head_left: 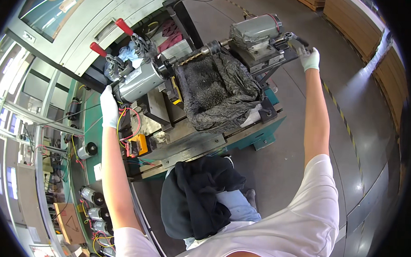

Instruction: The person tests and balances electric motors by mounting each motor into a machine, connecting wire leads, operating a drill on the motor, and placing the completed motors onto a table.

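A grey cylindrical motor [141, 83] lies in a fixture with two red-handled toggle clamps [110, 37] behind it. My left hand [109, 108], in a white glove, lies against the motor's near left end with fingers stretched out. Facing the motor's other end is a drill bit [192, 58] in a chuck [212, 48], driven by a second grey motor [256, 31] on a slide. My right hand [309, 59], also white-gloved, is closed round a dark lever handle [300, 41] at the slide's right end. Its fingertips are partly hidden.
Under the drill sits a box lined with black plastic [224, 111], full of dark metal shavings. A yellow-orange switch box [142, 144] with wires is on the bench's near edge. Several motors [92, 195] stand along the left. Stacked brown boards [354, 29] are at right.
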Action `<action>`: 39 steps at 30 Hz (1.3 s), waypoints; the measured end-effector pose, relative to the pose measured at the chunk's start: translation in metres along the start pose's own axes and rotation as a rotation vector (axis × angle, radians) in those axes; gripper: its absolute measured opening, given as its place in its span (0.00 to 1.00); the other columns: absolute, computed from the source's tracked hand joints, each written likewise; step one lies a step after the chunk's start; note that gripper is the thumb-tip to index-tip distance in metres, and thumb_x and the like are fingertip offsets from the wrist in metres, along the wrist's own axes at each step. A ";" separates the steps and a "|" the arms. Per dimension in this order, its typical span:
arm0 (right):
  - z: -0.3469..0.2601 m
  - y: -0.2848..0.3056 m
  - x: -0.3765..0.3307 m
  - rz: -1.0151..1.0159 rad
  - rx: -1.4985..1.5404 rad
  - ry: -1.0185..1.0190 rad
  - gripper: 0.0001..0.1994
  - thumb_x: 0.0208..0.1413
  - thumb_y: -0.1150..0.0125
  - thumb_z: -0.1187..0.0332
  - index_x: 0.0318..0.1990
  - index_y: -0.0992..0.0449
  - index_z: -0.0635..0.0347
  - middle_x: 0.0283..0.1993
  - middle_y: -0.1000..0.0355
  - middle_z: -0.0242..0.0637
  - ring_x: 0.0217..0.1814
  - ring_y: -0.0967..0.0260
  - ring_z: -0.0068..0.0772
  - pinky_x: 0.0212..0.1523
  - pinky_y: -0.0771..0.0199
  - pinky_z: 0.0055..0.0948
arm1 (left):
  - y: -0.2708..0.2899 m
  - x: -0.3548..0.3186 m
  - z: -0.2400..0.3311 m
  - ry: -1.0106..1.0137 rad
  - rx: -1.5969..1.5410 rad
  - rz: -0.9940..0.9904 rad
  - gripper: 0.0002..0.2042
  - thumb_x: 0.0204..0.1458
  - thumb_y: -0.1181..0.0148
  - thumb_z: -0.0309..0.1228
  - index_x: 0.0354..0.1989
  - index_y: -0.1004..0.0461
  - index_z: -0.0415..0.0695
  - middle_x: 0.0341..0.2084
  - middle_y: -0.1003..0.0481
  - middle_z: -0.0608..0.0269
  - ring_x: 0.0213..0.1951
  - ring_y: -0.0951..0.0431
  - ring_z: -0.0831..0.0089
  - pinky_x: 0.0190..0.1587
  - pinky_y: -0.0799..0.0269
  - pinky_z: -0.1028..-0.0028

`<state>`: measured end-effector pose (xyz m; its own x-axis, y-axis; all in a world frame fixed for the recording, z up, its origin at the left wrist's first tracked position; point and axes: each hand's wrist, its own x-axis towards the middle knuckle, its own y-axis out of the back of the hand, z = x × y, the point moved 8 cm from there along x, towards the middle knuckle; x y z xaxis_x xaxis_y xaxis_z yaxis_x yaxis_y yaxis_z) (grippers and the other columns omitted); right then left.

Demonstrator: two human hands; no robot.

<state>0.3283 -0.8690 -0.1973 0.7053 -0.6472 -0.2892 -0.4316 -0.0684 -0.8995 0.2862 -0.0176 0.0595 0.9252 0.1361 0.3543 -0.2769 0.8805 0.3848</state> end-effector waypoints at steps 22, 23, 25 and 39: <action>-0.031 -0.250 -0.047 -0.453 -0.607 0.429 0.16 0.72 0.52 0.54 0.35 0.30 0.53 0.24 0.34 0.32 0.22 0.36 0.30 0.30 0.21 0.37 | 0.002 0.007 -0.020 0.110 -0.028 -0.022 0.22 0.72 0.62 0.39 0.57 0.24 0.36 0.48 0.20 0.54 0.47 0.19 0.68 0.53 0.24 0.67; -0.024 -0.255 -0.056 -0.432 -0.683 0.559 0.16 0.73 0.52 0.55 0.35 0.30 0.54 0.24 0.34 0.32 0.21 0.35 0.30 0.30 0.21 0.37 | 0.009 0.009 -0.024 0.145 -0.039 -0.009 0.22 0.72 0.62 0.39 0.58 0.24 0.36 0.49 0.21 0.54 0.48 0.18 0.67 0.54 0.24 0.67; -0.016 -0.248 -0.059 -0.527 -0.649 0.440 0.16 0.73 0.53 0.55 0.35 0.30 0.54 0.24 0.33 0.32 0.22 0.34 0.31 0.29 0.21 0.38 | 0.014 0.008 -0.022 0.117 0.031 -0.018 0.23 0.71 0.62 0.39 0.59 0.24 0.37 0.51 0.21 0.53 0.49 0.19 0.67 0.56 0.24 0.66; -0.039 -0.233 -0.056 -0.435 -0.683 0.494 0.16 0.72 0.53 0.56 0.36 0.27 0.57 0.25 0.32 0.33 0.22 0.34 0.29 0.27 0.22 0.34 | 0.016 0.006 -0.027 0.224 -0.053 0.071 0.23 0.72 0.64 0.39 0.60 0.26 0.35 0.51 0.21 0.53 0.50 0.20 0.65 0.57 0.27 0.64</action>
<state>0.3680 -0.8465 0.0415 0.6313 -0.6977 0.3386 -0.5327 -0.7074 -0.4645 0.2945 0.0092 0.0446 0.9399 0.2907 0.1789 -0.3349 0.8870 0.3179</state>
